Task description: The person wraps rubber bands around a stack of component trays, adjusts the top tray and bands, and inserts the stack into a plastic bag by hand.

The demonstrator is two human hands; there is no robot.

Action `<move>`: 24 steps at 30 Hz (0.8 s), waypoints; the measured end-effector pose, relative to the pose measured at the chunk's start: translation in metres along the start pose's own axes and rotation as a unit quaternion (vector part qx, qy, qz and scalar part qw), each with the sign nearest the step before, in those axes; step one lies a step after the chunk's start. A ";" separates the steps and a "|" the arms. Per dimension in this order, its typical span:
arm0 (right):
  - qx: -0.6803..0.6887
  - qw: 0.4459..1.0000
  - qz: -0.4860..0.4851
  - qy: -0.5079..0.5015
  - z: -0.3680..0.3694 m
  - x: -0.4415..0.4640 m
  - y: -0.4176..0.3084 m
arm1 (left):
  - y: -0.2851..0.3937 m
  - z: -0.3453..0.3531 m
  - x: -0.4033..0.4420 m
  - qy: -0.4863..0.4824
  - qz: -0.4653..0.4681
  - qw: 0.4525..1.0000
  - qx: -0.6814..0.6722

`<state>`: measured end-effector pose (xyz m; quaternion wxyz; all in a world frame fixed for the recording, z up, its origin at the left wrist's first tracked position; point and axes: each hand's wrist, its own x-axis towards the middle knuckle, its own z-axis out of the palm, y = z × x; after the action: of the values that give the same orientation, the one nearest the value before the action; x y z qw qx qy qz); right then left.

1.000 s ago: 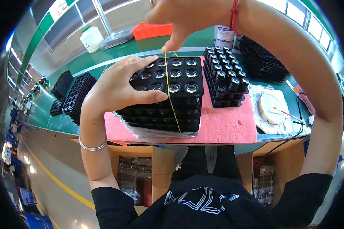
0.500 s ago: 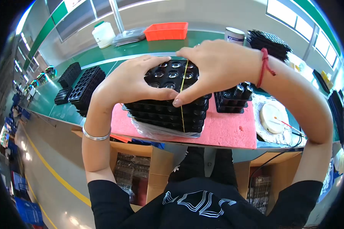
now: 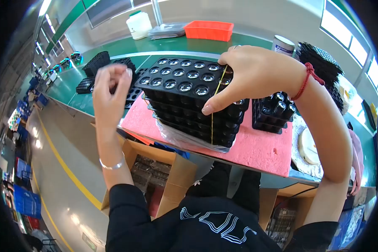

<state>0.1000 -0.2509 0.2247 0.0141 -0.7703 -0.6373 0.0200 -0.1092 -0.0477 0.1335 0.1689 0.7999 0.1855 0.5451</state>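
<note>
The right hand's [image 3: 256, 75] fingers are spread over the right end of a stack of black trays [image 3: 189, 78], thumb at the front edge and forefinger at the back. Beside them a thin yellow band [image 3: 219, 87] crosses the top tray and runs down the stack's front. The left hand [image 3: 109, 90] is raised well apart from the stack, its fingers curled toward the thumb; being somewhat blurred, I cannot tell whether they pinch anything.

The top tray's wells hold shiny round pieces. The stack stands on clear plastic film [image 3: 176, 135] on a pink foam pad [image 3: 260, 151]. To its right, a smaller black tray [image 3: 266, 124] holds upright dark cylinders [image 3: 280, 108].

Farther back on the green bench [image 3: 252, 41] are a red bin [image 3: 208, 31], a white jug [image 3: 139, 27] with a green cap and a white tub [image 3: 283, 45]. Below the bench edge, an open cardboard box [image 3: 176, 189] contains dark packs [image 3: 149, 168].
</note>
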 end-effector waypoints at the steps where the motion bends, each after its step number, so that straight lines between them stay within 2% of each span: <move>1: 0.004 1.000 -0.005 0.002 0.000 0.001 0.000 | 0.001 0.002 -0.016 0.022 -0.021 0.999 0.015; 5: 0.018 1.000 -0.010 -0.002 -0.004 0.000 -0.001 | -0.004 0.007 -0.062 -0.077 -0.132 0.986 -0.073; 9: -0.007 1.000 -0.003 0.007 -0.003 -0.001 -0.002 | -0.001 0.022 -0.075 -0.067 -0.128 0.983 -0.117; 11: -0.008 0.999 -0.018 0.028 -0.005 -0.002 -0.004 | -0.003 0.025 -0.072 -0.039 -0.104 0.992 -0.052; 13: -0.024 0.999 -0.041 0.000 -0.010 0.001 -0.009 | -0.006 0.028 -0.071 -0.039 -0.117 0.988 -0.090; 15: -0.004 0.999 -0.033 0.017 -0.008 0.013 -0.018 | -0.005 0.027 -0.073 -0.036 -0.145 0.977 -0.150; 17: 0.051 0.997 -0.043 0.028 -0.003 0.027 -0.027 | 0.005 0.028 -0.072 -0.043 -0.172 0.964 -0.198; 19: 0.045 0.999 -0.026 -0.008 -0.002 0.034 -0.031 | 0.004 0.023 -0.068 -0.046 -0.273 0.902 -0.332; 20: 0.049 0.998 -0.025 -0.007 -0.003 0.034 -0.033 | 0.003 0.018 -0.065 -0.069 -0.303 0.888 -0.339; 21: 0.036 0.999 -0.018 -0.011 -0.004 0.034 -0.035 | -0.001 0.012 -0.064 -0.071 -0.304 0.889 -0.336; 23: 0.023 1.000 -0.013 -0.016 -0.005 0.034 -0.037 | -0.006 0.002 -0.065 -0.123 -0.302 0.832 -0.449; 24: 0.022 1.000 -0.007 -0.009 -0.005 0.033 -0.037 | -0.003 -0.001 -0.064 -0.107 -0.300 0.850 -0.419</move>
<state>0.0700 -0.2112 0.2309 0.0251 -0.7653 -0.6419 0.0412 -0.1324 -0.0756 0.0804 0.6626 0.6120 0.1513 0.4045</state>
